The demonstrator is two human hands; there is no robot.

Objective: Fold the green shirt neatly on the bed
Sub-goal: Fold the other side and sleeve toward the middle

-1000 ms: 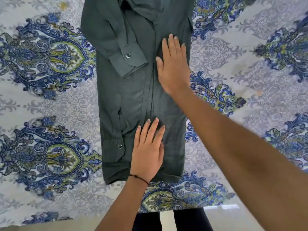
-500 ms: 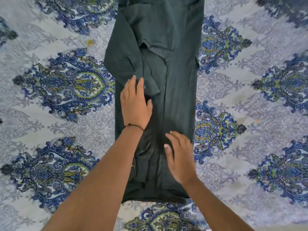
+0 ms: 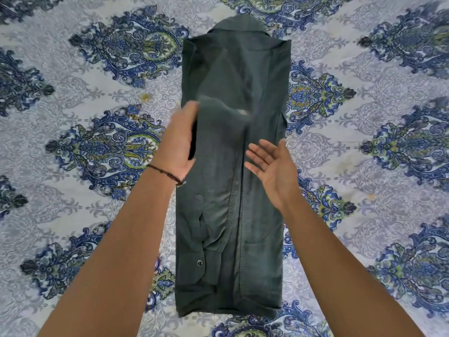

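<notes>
Found green shirt (image 3: 257, 215) folded into a long narrow strip at centre of bed, on blue-patterned bedsheet (image 3: 73, 93), hem at near end. Noted snap-fastened cuff (image 3: 199, 262) lying flat at near left of strip. Recorded left hand (image 3: 179, 144), with beaded bracelet (image 3: 167, 173) at wrist, at left edge mid-strip, fingers hidden under a raised, blurred sleeve fold (image 3: 218, 113); cannot tell whether gripped or merely lifted. Logged right hand (image 3: 274, 166) over right half, palm upturned, fingers spread, holding nothing. Noted collar (image 3: 239, 25) at far end.
</notes>
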